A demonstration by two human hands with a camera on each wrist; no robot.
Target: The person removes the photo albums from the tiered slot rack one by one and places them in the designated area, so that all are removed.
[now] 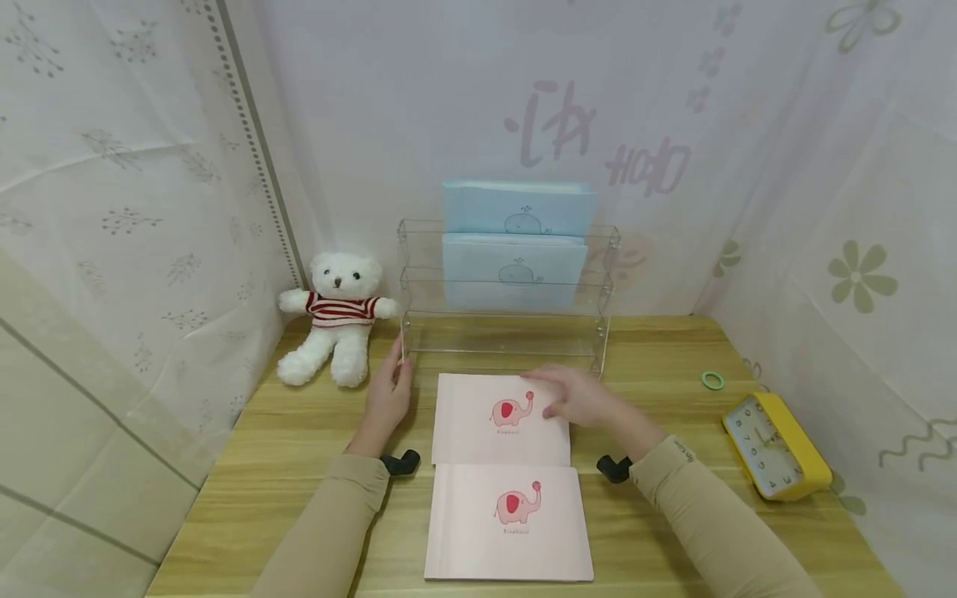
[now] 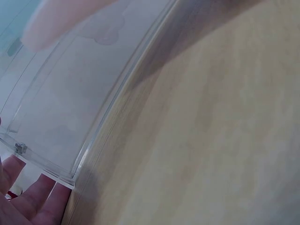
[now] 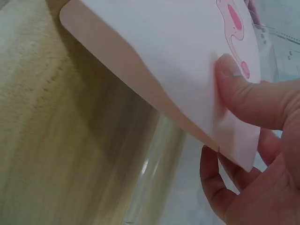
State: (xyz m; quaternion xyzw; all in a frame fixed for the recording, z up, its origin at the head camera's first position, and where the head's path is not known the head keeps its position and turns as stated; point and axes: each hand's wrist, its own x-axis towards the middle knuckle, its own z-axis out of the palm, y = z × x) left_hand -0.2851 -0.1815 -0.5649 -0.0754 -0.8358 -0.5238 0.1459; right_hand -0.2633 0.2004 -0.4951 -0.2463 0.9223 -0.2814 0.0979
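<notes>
My right hand (image 1: 586,397) pinches the upper right corner of a pink elephant booklet (image 1: 471,423), thumb on the cover and fingers beneath. In the right wrist view that booklet (image 3: 178,56) is tilted, its edge off the table. A second pink booklet (image 1: 463,540) lies flat nearer to me. My left hand (image 1: 387,399) holds the left side of a clear tiered rack (image 1: 504,340); the left wrist view shows its fingers (image 2: 33,197) outside the side panel. Two blue whale booklets, an upper one (image 1: 478,208) and a lower one (image 1: 471,270), stand in the rack's rear tiers.
A white teddy bear (image 1: 340,320) in a striped sweater sits left of the rack. At the right are a yellow clock (image 1: 777,444) and a small green ring (image 1: 713,380). Patterned cloth (image 1: 374,100) hangs behind and at both sides of the wooden table (image 1: 658,531).
</notes>
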